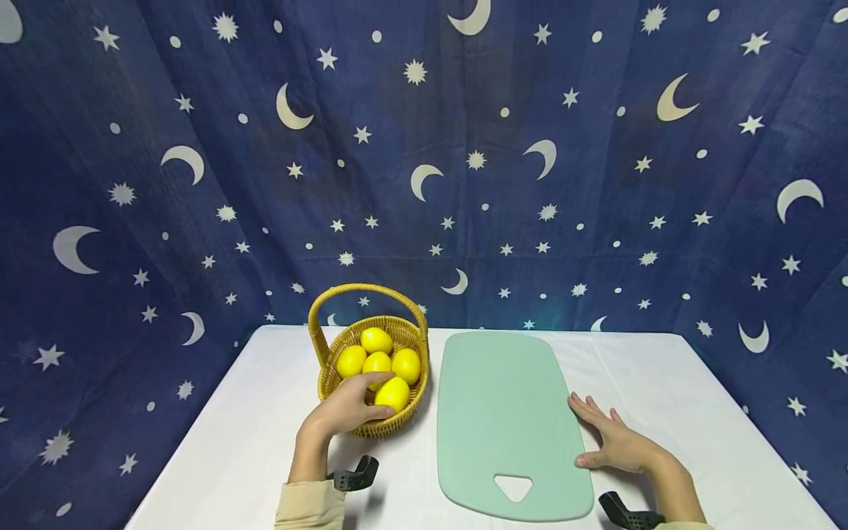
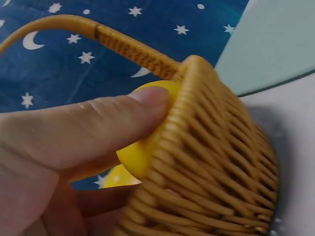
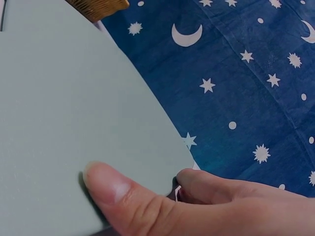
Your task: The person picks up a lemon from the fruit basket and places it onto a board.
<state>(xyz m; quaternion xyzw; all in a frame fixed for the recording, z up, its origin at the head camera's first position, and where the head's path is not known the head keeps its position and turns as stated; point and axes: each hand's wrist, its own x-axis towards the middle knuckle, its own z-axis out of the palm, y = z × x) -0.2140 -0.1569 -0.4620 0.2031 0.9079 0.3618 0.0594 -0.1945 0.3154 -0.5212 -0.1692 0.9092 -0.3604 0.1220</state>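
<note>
- We see counter [image 1: 419,458] between wicker basket [image 1: 405,417] and cutting board [image 1: 506,412].
- Left hand [image 1: 346,406] pinches a lemon [image 1: 393,395]; right hand [image 1: 617,443], relaxed, touches the board's edge.
- Only head view shows handle cutout [image 1: 513,486].

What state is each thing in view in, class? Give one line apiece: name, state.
Wicker basket: upright, uncovered
Lemons: uncut where visible, piled in the basket
Front lemon: in the basket, held by the left hand
Left hand: thumb and fingers around the front lemon
Cutting board: lying flat
Right hand: fingers spread, at the board's right edge
Star-and-moon curtain: hanging, slightly creased
</note>
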